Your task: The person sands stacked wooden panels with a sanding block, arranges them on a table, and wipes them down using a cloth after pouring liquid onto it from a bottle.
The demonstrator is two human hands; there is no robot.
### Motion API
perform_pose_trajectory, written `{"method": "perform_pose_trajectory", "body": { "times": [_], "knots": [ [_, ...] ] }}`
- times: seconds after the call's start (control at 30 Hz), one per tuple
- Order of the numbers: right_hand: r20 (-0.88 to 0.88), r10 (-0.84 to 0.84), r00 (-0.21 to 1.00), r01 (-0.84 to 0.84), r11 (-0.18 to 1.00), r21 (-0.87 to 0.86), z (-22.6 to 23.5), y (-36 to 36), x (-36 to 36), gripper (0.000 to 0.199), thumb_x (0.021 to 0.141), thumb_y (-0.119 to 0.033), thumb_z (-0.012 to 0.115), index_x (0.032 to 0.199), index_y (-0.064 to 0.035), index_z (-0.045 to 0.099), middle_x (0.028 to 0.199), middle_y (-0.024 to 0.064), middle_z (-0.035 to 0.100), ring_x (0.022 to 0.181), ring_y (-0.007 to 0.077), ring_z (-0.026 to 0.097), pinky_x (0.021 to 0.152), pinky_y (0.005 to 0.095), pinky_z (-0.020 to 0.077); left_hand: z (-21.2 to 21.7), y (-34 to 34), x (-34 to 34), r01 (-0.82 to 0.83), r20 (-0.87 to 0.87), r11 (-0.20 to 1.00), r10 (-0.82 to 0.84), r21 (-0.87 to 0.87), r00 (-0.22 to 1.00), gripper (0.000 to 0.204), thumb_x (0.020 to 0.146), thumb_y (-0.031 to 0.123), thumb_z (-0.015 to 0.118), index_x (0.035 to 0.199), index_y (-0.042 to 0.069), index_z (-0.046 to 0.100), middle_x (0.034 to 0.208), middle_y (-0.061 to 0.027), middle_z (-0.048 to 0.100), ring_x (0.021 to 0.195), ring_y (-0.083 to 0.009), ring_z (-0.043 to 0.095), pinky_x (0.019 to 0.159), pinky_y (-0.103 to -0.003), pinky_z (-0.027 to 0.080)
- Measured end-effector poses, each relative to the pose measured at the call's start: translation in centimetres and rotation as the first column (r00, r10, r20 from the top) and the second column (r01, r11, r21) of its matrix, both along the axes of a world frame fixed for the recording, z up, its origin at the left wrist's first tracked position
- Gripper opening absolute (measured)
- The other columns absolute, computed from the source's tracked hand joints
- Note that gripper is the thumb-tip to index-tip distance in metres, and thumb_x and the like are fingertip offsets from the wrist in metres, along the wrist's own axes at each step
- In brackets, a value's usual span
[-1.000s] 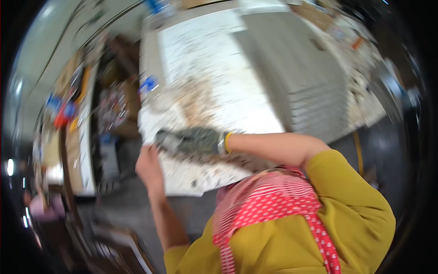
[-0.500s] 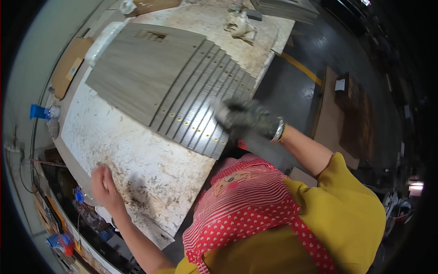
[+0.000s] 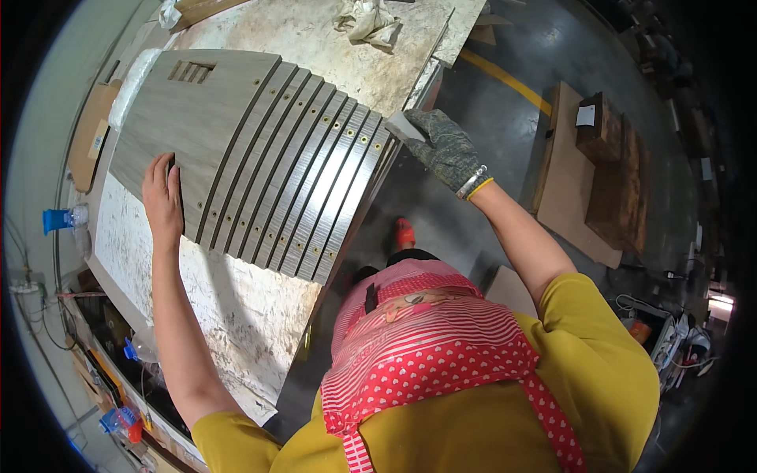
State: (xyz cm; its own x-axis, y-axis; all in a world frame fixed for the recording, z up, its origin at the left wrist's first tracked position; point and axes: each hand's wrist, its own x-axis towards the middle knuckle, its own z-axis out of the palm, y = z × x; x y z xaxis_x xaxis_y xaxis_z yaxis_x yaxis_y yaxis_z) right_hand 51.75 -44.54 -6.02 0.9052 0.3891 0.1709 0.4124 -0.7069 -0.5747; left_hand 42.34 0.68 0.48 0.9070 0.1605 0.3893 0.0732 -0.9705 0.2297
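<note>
A fanned stack of grey wood-grain panels (image 3: 197, 118) lies on the worktable, its overlapping edges dotted with small brass-coloured holes. My bare left hand (image 3: 163, 197) rests on the near left edge of the uppermost panel, fingers stretched out and holding nothing. On the right, my right hand (image 3: 449, 150) wears a dark speckled glove. It is closed on a pale flat piece (image 3: 405, 127), held against the far right corner of the lower panels. The exact kind of that piece cannot be made out.
The worktable (image 3: 236, 303) has a stained white top. A crumpled cloth (image 3: 368, 24) lies on its far part. Past the left edge hangs a bottle with a blue part (image 3: 63, 219). Brown wooden boxes (image 3: 619, 181) stand on the floor at right.
My left hand has moved up from above the bare tabletop onto the top panel. My right hand has moved slightly right and away from me, to the stack's far right corner.
</note>
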Motion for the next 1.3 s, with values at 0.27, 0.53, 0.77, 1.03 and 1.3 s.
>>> {"method": "perform_pose_trajectory", "body": {
  "times": [0.27,0.53,0.77,1.03,1.3],
  "knots": [
    [-0.003,0.356,0.934,-0.349,0.914,-0.205,0.6,5.3,-12.6,0.046,0.08,-0.029,0.06,0.12,-0.0063,0.055,0.092,0.0139,0.058,0.091,0.0291,0.058,0.079,0.0423,0.0478,-0.9,0.5,0.4,-0.031,0.017,0.999,0.031,0.028,0.999,0.031,0.096,0.026,0.046,0.12,0.008,0.056,0.123,-0.0127,0.054,0.114,-0.0319,0.05,0.098,-0.038,0.038],
    [0.318,0.555,0.769,-0.543,0.829,-0.134,1.4,5.9,-14.1,0.042,0.085,-0.028,0.057,0.123,-0.0111,0.056,0.115,0.0134,0.059,0.102,0.0316,0.057,0.089,0.0418,0.0451,-1.1,1.2,0.0,-0.036,0.014,0.999,0.036,-0.011,0.999,0.03,0.095,0.026,0.046,0.12,0.012,0.057,0.125,-0.009,0.053,0.116,-0.0304,0.05,0.099,-0.037,0.037],
    [0.189,-0.055,0.98,0.058,0.998,-0.011,-0.1,1.7,-0.5,0.049,0.083,-0.036,0.062,0.121,-0.0059,0.056,0.113,0.0174,0.06,0.107,0.0343,0.056,0.092,0.0432,0.0426,-0.7,0.1,0.1,-0.013,0.054,1.0,0.013,0.001,0.998,0.03,0.096,0.023,0.046,0.119,0.006,0.056,0.121,-0.0126,0.055,0.114,-0.0318,0.05,0.098,-0.036,0.037],
    [0.334,0.373,0.866,-0.28,0.914,-0.294,-1.9,5.1,-6.7,0.027,0.088,-0.024,0.053,0.111,-0.0106,0.061,0.084,0.0126,0.06,0.085,0.0303,0.06,0.075,0.0413,0.0486,-1.0,0.7,0.1,-0.057,0.045,0.998,0.058,-0.027,0.997,0.036,0.096,0.024,0.046,0.125,0.004,0.053,0.124,-0.0143,0.054,0.117,-0.0312,0.049,0.1,-0.036,0.036],
    [0.03,0.617,0.787,-0.607,0.764,0.219,2.8,9.0,-15.2,0.026,0.089,-0.022,0.054,0.113,-0.0177,0.061,0.087,0.0109,0.059,0.081,0.0278,0.06,0.07,0.0393,0.0493,-0.7,0.4,0.2,-0.074,0.014,0.995,0.075,-0.07,0.997,0.038,0.096,0.027,0.046,0.128,0.006,0.051,0.127,-0.014,0.053,0.118,-0.0313,0.048,0.101,-0.037,0.035]
  ]
}}
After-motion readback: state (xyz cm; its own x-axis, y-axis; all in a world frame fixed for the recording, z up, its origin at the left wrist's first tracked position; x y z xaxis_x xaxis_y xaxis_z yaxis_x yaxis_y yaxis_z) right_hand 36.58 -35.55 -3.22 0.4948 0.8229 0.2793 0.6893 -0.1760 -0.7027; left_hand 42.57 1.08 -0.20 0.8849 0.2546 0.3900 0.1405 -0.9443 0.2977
